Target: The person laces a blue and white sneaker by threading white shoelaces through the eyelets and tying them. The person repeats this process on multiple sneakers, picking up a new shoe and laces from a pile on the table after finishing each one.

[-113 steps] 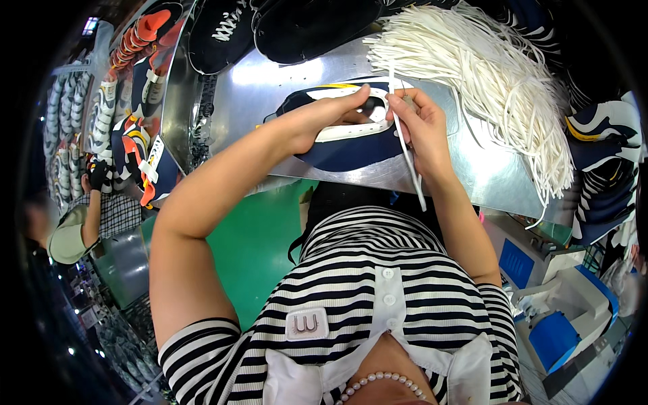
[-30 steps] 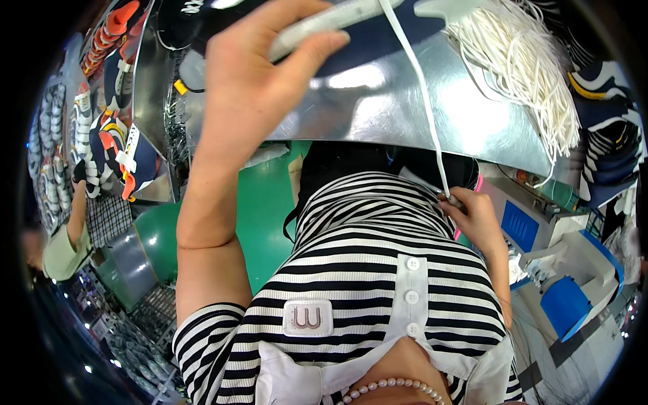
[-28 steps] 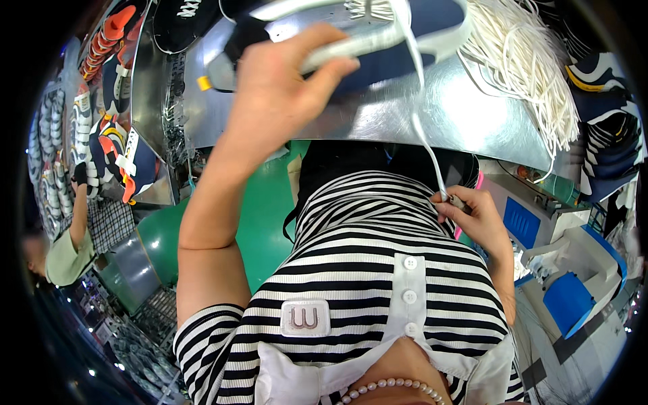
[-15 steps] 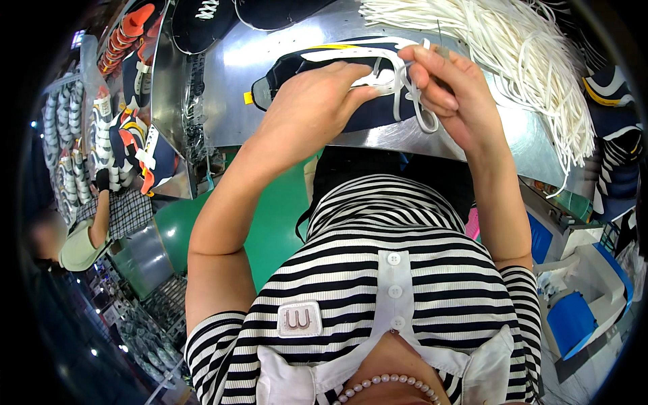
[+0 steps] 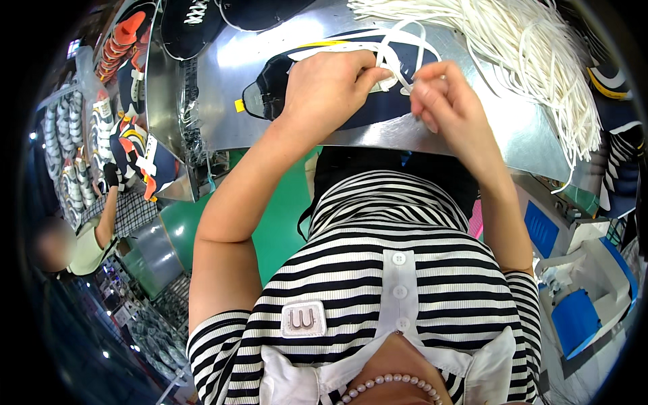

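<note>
Hands are gripping at upper centre: left hand (image 5: 331,84) closing on navy shoe (image 5: 378,108), right hand (image 5: 442,101) pinching white lace (image 5: 398,50); lace is risking slipping out if pinch loosens.

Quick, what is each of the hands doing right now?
Left hand: closed on the dark shoe, pressing it to the metal table.
Right hand: pinching the white lace.

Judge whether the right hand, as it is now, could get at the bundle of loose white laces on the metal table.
Probably yes. The right hand pinches a white lace at the dark shoe, and the bundle of white laces lies just beyond it on the metal table, with nothing visible between.
</note>
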### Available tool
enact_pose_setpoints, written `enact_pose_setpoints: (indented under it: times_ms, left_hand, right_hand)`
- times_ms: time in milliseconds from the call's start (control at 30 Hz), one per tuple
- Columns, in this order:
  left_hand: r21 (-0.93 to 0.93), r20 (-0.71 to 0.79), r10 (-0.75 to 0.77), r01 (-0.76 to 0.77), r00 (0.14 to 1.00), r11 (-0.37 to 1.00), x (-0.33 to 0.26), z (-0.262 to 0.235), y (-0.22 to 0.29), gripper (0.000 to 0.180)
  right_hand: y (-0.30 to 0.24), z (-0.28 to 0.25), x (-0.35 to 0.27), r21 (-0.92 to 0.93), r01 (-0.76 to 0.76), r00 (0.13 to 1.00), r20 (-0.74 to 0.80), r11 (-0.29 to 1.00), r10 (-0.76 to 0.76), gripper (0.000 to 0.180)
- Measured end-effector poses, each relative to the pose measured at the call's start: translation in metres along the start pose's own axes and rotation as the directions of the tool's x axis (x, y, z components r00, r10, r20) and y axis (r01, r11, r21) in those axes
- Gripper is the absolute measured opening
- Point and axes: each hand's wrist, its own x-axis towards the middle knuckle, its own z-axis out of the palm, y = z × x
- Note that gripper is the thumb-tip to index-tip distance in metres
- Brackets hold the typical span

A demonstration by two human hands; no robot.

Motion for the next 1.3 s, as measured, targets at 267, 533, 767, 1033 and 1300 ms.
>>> enact_pose_setpoints:
  times_ms: [267, 533, 767, 1033, 1300]
  left_hand:
    - [0.013, 0.037, -0.027, 0.027, 0.999, 1.0, 0.004, -0.001, 0.001, 0.034]
    - [-0.335, 0.181, 0.07, -0.006, 0.981, 0.942, -0.006, -0.008, -0.008, 0.027]
    - [-0.169, 0.014, 0.233, -0.228, 0.972, 0.959, -0.02, 0.002, -0.003, 0.025]
    - [0.107, -0.196, 0.514, -0.502, 0.835, 0.858, -0.049, -0.006, -0.009, 0.024]
    - [-0.601, 0.539, -0.106, 0.469, 0.836, 0.647, -0.05, -0.031, -0.026, 0.044]
  right_hand:
    - [0.016, 0.004, -0.003, -0.348, 0.211, 0.973, -0.014, 0.914, -0.23, 0.013]
    - [0.002, 0.003, 0.006, -0.51, 0.115, 0.993, 0.08, 0.852, -0.086, 0.013]
    - [0.014, 0.037, 0.018, -0.615, 0.12, 0.974, -0.077, 0.779, -0.211, 0.02]
    - [-0.02, -0.067, -0.018, -0.425, 0.113, 0.928, -0.279, 0.898, -0.248, 0.023]
    - [-0.008, -0.01, 0.004, -0.282, 0.139, 0.961, -0.191, 0.949, -0.198, 0.048]
